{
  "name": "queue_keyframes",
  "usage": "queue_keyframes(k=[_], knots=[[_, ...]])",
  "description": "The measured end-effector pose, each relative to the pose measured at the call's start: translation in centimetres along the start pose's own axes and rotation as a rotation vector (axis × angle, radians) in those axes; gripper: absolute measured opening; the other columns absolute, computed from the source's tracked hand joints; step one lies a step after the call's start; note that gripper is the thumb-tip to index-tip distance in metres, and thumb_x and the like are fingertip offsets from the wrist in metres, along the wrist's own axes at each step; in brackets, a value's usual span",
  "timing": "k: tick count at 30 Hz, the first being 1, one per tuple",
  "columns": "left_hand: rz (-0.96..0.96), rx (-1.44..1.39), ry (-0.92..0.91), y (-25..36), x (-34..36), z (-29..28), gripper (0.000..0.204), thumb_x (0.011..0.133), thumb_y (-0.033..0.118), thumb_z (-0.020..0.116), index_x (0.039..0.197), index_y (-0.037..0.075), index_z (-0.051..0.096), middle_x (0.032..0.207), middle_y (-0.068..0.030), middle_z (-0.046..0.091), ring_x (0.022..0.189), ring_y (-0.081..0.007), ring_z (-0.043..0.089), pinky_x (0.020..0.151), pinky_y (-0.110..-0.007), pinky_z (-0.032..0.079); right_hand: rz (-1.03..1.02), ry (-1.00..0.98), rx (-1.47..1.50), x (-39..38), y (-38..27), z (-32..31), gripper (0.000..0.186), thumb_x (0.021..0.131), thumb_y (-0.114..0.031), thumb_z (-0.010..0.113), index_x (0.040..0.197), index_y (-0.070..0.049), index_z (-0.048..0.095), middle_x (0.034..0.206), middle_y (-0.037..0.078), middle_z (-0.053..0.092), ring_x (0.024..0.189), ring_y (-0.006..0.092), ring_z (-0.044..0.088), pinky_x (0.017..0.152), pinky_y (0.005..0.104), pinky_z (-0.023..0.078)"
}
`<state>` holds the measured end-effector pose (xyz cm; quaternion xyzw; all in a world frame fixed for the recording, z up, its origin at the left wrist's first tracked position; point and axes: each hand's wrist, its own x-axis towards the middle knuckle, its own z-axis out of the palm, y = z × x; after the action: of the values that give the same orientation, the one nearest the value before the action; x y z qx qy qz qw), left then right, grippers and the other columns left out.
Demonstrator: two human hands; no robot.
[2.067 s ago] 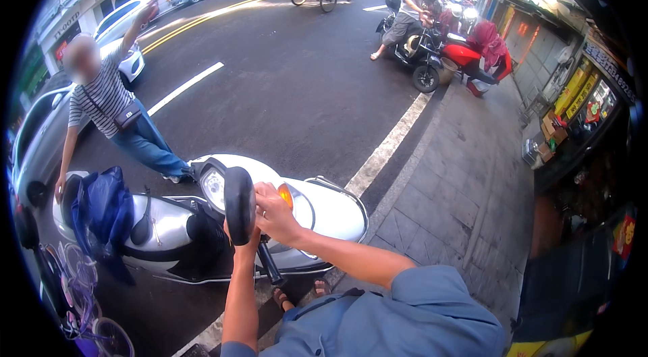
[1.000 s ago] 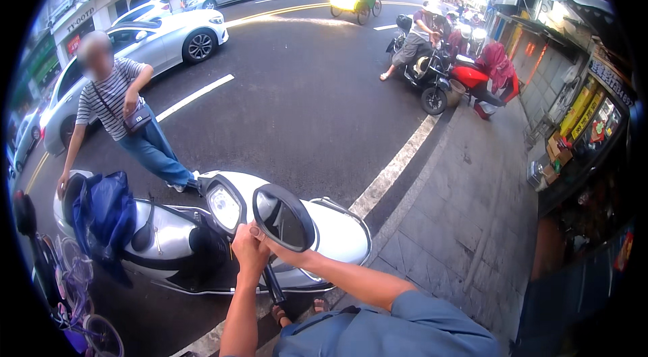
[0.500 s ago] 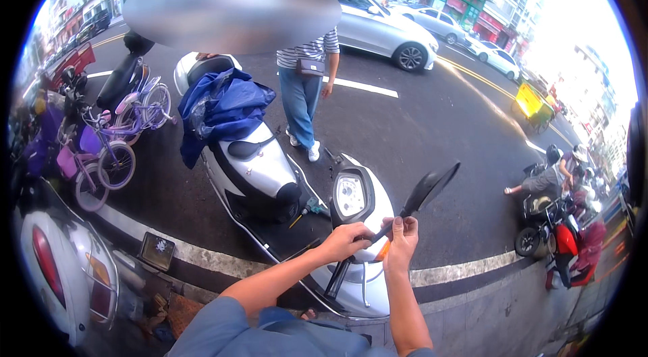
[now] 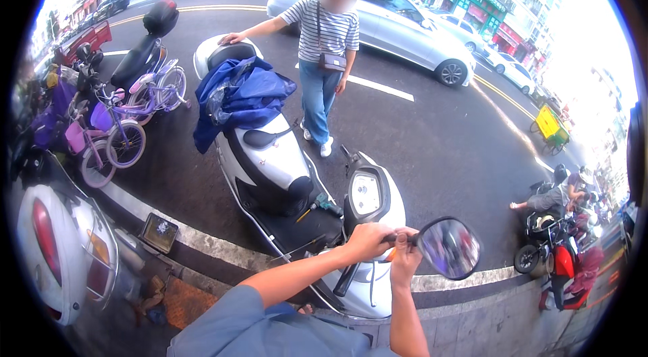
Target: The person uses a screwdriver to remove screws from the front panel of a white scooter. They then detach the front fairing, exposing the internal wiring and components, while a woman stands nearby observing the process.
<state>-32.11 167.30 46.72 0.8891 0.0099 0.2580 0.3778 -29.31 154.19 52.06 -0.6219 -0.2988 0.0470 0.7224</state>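
A rear-view mirror with a black rim is held out to the right of the scooter's front, its glass turned up toward me. My right hand pinches its dark stem close to the mirror head. The fingers of my left hand are closed on the other end of the stem. Both hands are above the near side of the white scooter's handlebar, beside its instrument panel. Whether the stem touches the scooter is hidden by my fingers.
A teal power drill and a yellow-handled screwdriver lie on the scooter's footboard. A blue cover drapes its seat. Beyond stands a person with one hand on its rear. Purple bicycles and another scooter are left.
The mirror has swung down and turned, so its glass now faces me. My hands have shifted slightly with it. My view has tilted, showing more of the person.
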Motion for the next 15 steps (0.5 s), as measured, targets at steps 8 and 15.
queue_keyframes(k=[8,15], knots=[[-0.051,-0.270,-0.258,-0.7,-0.2,-2.9,0.037,0.089,0.029,0.072,0.116,0.003,0.068,0.105,-0.0163,0.071,0.095,-0.0333,0.069,0.082,-0.041,0.053,0.100,0.206,0.109,-0.3,0.7,-0.4,0.030,0.099,-0.029,0.069,0.112,-0.003,0.060,0.101,0.006,0.065,0.098,0.0142,0.061,0.090,0.0298,0.047],[-0.077,-0.385,-0.245,-1.1,0.0,-2.5,0.033,0.087,0.014,0.073,0.117,0.001,0.068,0.098,-0.0152,0.070,0.090,-0.0305,0.069,0.081,-0.038,0.053,0.161,0.192,0.184,3.2,2.0,-1.3,0.022,0.103,-0.023,0.063,0.102,-0.003,0.055,0.093,0.008,0.067,0.087,0.0139,0.062,0.081,0.0289,0.049]])
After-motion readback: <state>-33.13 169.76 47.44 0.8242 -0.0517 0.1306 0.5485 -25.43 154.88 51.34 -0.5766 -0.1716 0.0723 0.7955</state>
